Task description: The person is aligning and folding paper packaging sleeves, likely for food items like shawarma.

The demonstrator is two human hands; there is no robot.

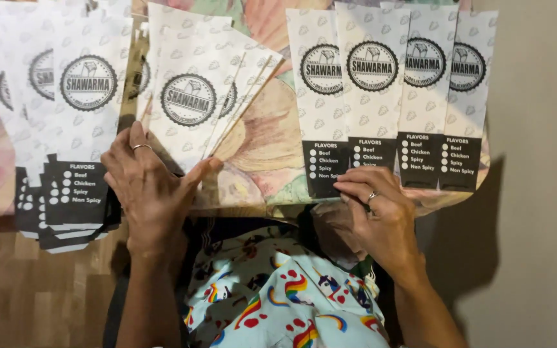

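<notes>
My left hand (149, 187) lies flat, fingers spread, on the lower ends of a fanned pile of white paper sleeves (191, 96) with round black stamps. A ring sits on one finger. My right hand (375, 209) presses its fingertips on the black lower band of a row of several overlapping paper sleeves (372, 84) at the table's front edge. Another thick stack of the same sleeves (72, 109) lies to the left, overhanging the table edge beside my left hand.
The sleeves rest on a table with a pastel floral cloth (259, 148). My lap in colourful rainbow-print fabric (278, 296) is below. Wooden floor (27, 290) lies at the lower left, a plain grey surface (536, 193) at the right.
</notes>
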